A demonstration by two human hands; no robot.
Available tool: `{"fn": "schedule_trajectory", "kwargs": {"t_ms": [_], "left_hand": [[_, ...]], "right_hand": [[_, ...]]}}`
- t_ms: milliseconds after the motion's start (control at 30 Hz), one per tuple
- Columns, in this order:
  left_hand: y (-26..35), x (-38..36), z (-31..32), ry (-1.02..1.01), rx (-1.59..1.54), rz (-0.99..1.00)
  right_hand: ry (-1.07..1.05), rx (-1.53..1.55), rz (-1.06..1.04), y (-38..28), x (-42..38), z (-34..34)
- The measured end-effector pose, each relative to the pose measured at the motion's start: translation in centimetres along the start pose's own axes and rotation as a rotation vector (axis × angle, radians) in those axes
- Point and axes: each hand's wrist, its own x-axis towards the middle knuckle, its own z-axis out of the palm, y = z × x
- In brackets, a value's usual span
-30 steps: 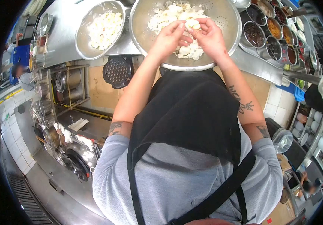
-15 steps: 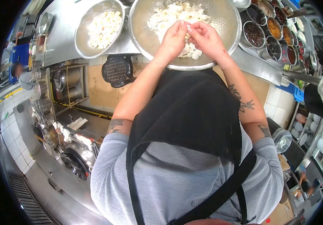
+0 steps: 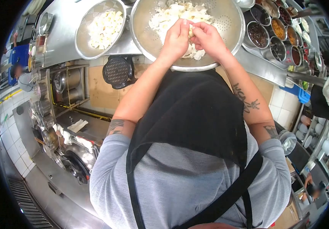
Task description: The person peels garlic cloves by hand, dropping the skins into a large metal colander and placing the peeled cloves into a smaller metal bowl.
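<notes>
My left hand (image 3: 177, 39) and my right hand (image 3: 209, 39) meet over a large metal colander (image 3: 142, 32). Between their fingertips is a small pale piece that looks like a garlic clove (image 3: 191, 32), partly covered by the fingers. Both hands are closed on it in a pinch. Below them, a heap of garlic cloves and papery skins (image 3: 164, 18) lies in the large colander. To the left, a smaller colander (image 3: 82, 38) holds pale peeled cloves (image 3: 105, 29); neither hand touches it.
Both colanders rest on a steel counter (image 3: 61, 38). Metal containers of sauces and toppings (image 3: 257, 34) crowd the right side. A black ridged object (image 3: 118, 72) sits below the counter's edge. Pans (image 3: 74, 164) stand at lower left. Other people (image 3: 26, 78) appear at both far sides.
My right fingers have shifted slightly on the clove, and more of it shows between the hands. My left hand stays nearly in place. The whole view has drifted slightly.
</notes>
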Motion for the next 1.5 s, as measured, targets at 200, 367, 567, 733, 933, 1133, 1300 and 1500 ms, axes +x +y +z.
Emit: {"fn": "schedule_trajectory", "kwargs": {"t_ms": [200, 367, 567, 733, 933, 1133, 1300, 1500], "left_hand": [[0.3, 1.3, -1.9, -0.146, 0.239, 0.19], [0.4, 0.9, -2.1, -0.132, 0.158, -0.174], [-0.4, 1.2, -2.5, -0.191, -0.426, -0.522], [0.8, 1.0, -3.0, -0.283, -0.081, -0.241], [1.5, 0.5, -2.1, -0.193, -0.011, -0.003], [0.5, 1.3, -2.7, -0.33, 0.11, -0.108], [2.0, 0.2, -1.4, -0.232, 0.165, -0.153], [1.4, -0.1, -0.7, -0.166, 0.174, -0.189]], "right_hand": [[-0.096, 0.198, 0.128, -0.7, -0.1, 0.2], [-0.032, -0.069, 0.043, -0.3, -0.2, 0.0], [0.048, -0.152, -0.02, -0.8, -0.3, -0.4], [0.054, -0.211, -0.088, -0.2, -0.3, 0.2], [-0.098, -0.186, -0.108, -0.3, -0.2, -0.5], [-0.181, -0.074, -0.004, -0.8, -1.2, 0.4], [-0.032, 0.032, 0.158, -0.3, -0.6, 1.4], [0.022, -0.094, 0.166, 1.9, 0.7, 1.1]]}}
